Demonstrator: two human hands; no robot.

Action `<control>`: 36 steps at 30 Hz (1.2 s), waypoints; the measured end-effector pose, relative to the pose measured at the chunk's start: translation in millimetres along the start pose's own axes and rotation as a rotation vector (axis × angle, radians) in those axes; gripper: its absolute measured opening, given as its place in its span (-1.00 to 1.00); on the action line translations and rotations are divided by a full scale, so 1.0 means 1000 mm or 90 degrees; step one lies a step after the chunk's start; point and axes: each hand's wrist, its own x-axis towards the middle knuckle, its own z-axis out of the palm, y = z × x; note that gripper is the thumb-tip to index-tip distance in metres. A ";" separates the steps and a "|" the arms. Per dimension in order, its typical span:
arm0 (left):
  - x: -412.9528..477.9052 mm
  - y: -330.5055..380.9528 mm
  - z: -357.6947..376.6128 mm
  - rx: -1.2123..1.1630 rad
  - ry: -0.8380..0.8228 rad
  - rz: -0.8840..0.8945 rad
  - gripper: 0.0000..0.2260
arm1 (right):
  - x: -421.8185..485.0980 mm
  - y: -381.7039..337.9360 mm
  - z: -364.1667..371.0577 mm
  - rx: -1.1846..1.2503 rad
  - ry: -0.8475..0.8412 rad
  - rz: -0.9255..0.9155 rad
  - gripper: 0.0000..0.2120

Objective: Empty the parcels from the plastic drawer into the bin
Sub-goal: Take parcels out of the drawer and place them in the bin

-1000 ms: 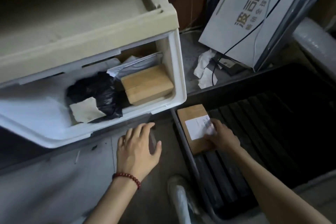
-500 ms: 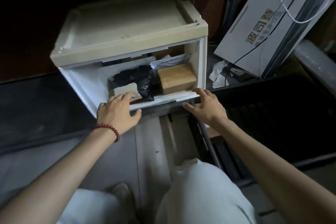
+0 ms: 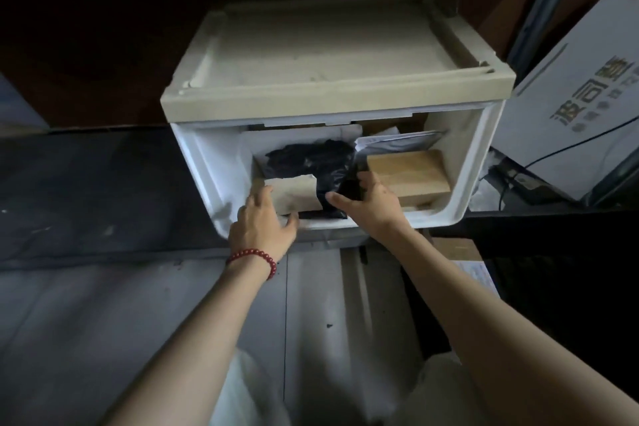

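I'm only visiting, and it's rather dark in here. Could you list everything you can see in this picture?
plastic drawer: one, white with beige top, centre, open.
black bag parcel: one, black with pale label, in the drawer, left.
cardboard box: one, brown, in the drawer, right.
mailer: one, grey-white, in the drawer, behind the box.
printed carton: one, white, right of the drawer.
cable: one, black, across the carton.
bin: one, dark, lower right.
labelled parcel: one, brown, in the bin.
bracelet: one, red beads, left wrist.
left hand: fingers on the bag's label.
right hand: fingers curled round the bag's right edge.
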 end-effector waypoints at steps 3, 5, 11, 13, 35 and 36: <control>0.030 -0.008 0.017 -0.064 0.025 -0.067 -0.43 | 0.020 0.001 0.033 0.055 0.013 0.053 -0.22; 0.051 -0.013 0.024 -0.090 0.054 -0.083 -0.41 | 0.032 0.004 0.049 0.083 0.024 0.075 -0.16; 0.087 -0.031 0.041 -0.153 0.028 -0.107 -0.31 | 0.063 0.015 0.071 0.155 0.010 0.102 -0.19; 0.095 -0.035 0.042 -0.208 0.020 -0.130 -0.29 | 0.069 0.021 0.075 0.186 -0.002 0.107 -0.18; 0.102 -0.027 0.043 -0.368 -0.052 -0.166 -0.41 | 0.078 0.026 0.078 0.329 -0.019 0.034 -0.29; 0.101 -0.028 0.042 -0.363 -0.051 -0.157 -0.41 | 0.077 0.026 0.077 0.337 -0.023 0.034 -0.30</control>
